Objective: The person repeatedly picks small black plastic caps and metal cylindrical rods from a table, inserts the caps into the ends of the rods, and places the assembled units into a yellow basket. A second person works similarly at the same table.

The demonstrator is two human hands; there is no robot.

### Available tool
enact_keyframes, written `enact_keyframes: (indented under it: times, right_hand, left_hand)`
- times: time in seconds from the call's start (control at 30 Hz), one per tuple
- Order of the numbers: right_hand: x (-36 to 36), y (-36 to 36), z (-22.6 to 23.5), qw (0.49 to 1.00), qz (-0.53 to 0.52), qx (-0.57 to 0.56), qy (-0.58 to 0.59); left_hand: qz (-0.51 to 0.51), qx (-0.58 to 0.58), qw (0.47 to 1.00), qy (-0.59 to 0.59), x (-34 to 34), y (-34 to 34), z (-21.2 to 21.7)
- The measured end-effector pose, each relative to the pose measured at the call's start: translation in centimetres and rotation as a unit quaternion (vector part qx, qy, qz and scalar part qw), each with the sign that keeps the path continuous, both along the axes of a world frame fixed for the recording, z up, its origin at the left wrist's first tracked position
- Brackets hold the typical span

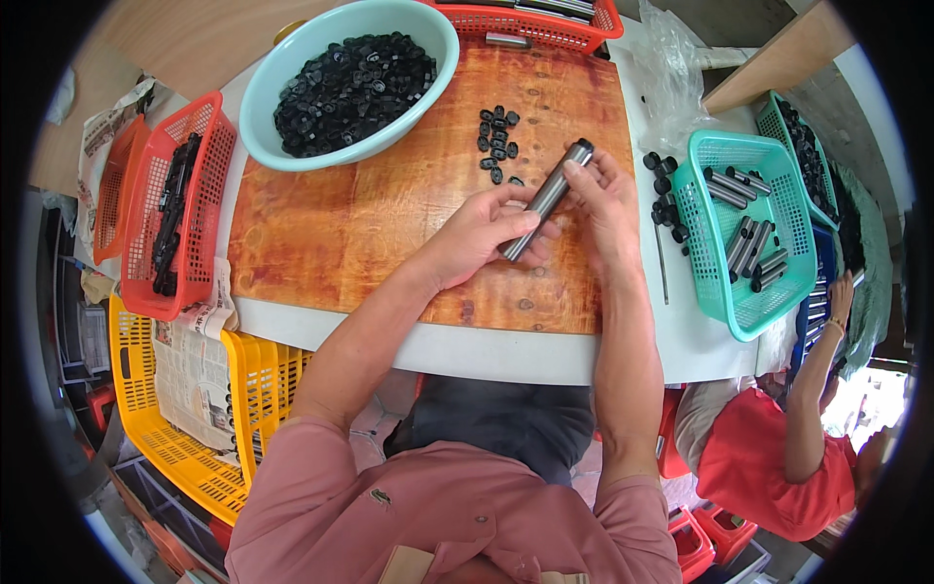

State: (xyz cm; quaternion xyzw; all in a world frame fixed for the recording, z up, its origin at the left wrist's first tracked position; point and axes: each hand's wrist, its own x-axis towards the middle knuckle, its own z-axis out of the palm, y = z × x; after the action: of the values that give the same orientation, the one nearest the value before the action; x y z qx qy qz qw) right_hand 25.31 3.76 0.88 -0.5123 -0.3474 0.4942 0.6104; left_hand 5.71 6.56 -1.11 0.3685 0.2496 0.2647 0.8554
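- The left hand (477, 234) grips the lower end of a grey metal tube (545, 200), its fingers (513, 222) curled closed around it and the thumb lying along the top.
- The right hand (603, 200) holds the upper part of the same tube, its fingers narrow and pinched at the tube's far end, where a black end cap (584, 146) sits on the tip.
- The tube lies slanted between the two hands, low end toward the left hand, capped end up and to the right, just above the wooden board (389, 214) that covers the bench (486, 350).
- Just beyond the left-hand fingers, a small cluster of loose black caps (497, 141) lies on the board, close to the tube but apart from it.
- Farther out past those caps, a pale blue-green bowl (282, 68) is heaped with many more black caps.
- To the right of the right hand, a teal mesh basket (725, 292) holds several grey tubes, some with black ends; a few black caps (662, 185) lie on the bench between that basket and the right-hand fingers.
- Well to the left of the left hand, a red basket (209, 195) holds dark parts, with a yellow crate (156, 409) below it, beside the bench.
- Beyond the board, a second red basket (545, 24) holds more tubes.
- At the lower right, well apart from both hands, another person in a red shirt (759, 467) reaches an arm up toward blue trays.
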Motion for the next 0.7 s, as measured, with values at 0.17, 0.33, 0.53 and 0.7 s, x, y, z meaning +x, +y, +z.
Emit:
enact_keyframes:
  times: [0.17,0.33,0.53,0.7]
  right_hand:
    - [1.2,-0.2,0.8,0.999,0.012,0.015,0.042]
    - [1.9,-0.6,1.4,0.997,0.071,-0.012,0.005]
    - [-0.4,-1.0,1.5,0.976,0.203,-0.059,-0.04]
    - [-2.9,-1.0,0.3,0.977,0.211,-0.024,-0.032]
  left_hand:
    - [0.05,0.087,0.993,0.064,0.1,0.0,0.2]
    - [0.244,0.145,0.954,0.091,0.3,0.3,0.9]
    - [0.273,0.076,0.959,-0.006,-0.1,1.1,0.0]
    - [0.236,0.052,0.97,-0.027,0.0,0.7,1.0]
